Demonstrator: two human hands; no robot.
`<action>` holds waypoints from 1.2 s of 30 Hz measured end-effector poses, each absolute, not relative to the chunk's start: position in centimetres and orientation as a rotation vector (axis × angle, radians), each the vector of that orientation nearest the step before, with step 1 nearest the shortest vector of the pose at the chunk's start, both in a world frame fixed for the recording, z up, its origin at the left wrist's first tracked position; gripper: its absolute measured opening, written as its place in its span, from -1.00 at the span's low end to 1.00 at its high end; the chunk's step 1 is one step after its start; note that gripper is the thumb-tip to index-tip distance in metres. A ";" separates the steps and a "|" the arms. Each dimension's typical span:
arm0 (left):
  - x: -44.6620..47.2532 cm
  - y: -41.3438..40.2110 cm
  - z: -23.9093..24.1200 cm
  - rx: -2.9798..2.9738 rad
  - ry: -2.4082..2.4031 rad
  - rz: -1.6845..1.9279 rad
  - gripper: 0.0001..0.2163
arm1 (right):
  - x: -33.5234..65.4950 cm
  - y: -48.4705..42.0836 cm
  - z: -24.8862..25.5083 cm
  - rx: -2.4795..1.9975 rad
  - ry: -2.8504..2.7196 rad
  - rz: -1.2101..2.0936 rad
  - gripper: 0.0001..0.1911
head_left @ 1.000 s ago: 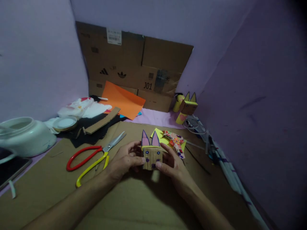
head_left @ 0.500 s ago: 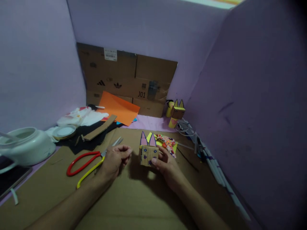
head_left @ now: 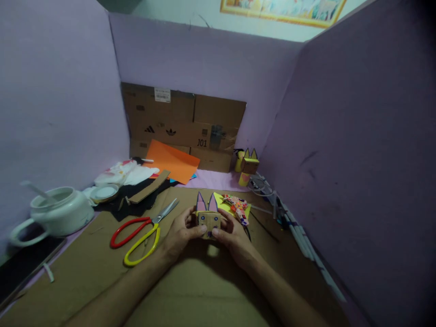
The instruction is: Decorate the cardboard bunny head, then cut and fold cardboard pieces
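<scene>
A small cardboard animal head [head_left: 209, 219] with pink pointed ears and drawn eyes faces me, held just above the cardboard sheet [head_left: 190, 290]. My left hand [head_left: 184, 232] grips its left side, thumb on the lower front. On the opposite side my right hand [head_left: 232, 234] holds it too, its thumb near the drawn mouth. The other fingers are partly hidden behind the head. Left of my left hand lie scissors [head_left: 155, 221] with one red and one yellow handle, blades slightly apart. Behind my right hand are yellow paper [head_left: 218, 198] and a patterned fabric piece [head_left: 238, 206].
At left stand a white pot [head_left: 63, 213] and a dark flat device [head_left: 30, 265]. Orange paper [head_left: 173, 161] and a cardboard strip [head_left: 150, 187] lie farther back. A cardboard animal figure [head_left: 250, 165] stands at back right, near grey rods [head_left: 303, 245] along the wall.
My left hand has moved right and taken hold of the cardboard head, which my right hand was holding alone. The camera view has tilted up a little.
</scene>
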State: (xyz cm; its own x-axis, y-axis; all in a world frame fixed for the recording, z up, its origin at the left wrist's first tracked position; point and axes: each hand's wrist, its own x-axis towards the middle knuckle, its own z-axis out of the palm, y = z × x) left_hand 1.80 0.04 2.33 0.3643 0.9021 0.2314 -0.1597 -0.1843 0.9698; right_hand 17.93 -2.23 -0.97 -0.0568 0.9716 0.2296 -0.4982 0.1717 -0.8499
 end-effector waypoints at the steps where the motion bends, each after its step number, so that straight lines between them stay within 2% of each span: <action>1: 1.8 0.1 2.2 1.423 0.721 1.125 -0.37 | 18.0 -2.3 -0.9 -0.633 -0.992 1.331 -0.19; 6: 1.9 0.3 1.5 1.395 0.754 1.138 -0.43 | 18.7 -2.1 -0.9 -0.707 -0.950 1.295 -0.33; 10: 2.2 0.0 1.5 1.416 0.762 1.131 -0.48 | 18.9 -2.0 -0.8 -0.750 -0.949 1.237 -0.58; 12: 2.5 -0.1 1.5 1.429 0.769 1.139 -0.47 | 18.9 -2.2 -0.7 -0.774 -0.963 1.205 -0.64; 25: 2.6 0.1 1.1 1.494 0.798 1.161 -0.39 | 18.6 -2.4 -0.3 -0.877 -1.028 1.086 -0.68; 36: 2.7 -0.2 1.0 1.506 0.767 1.164 -0.43 | 18.6 -2.5 -0.1 -0.902 -1.019 1.107 -0.71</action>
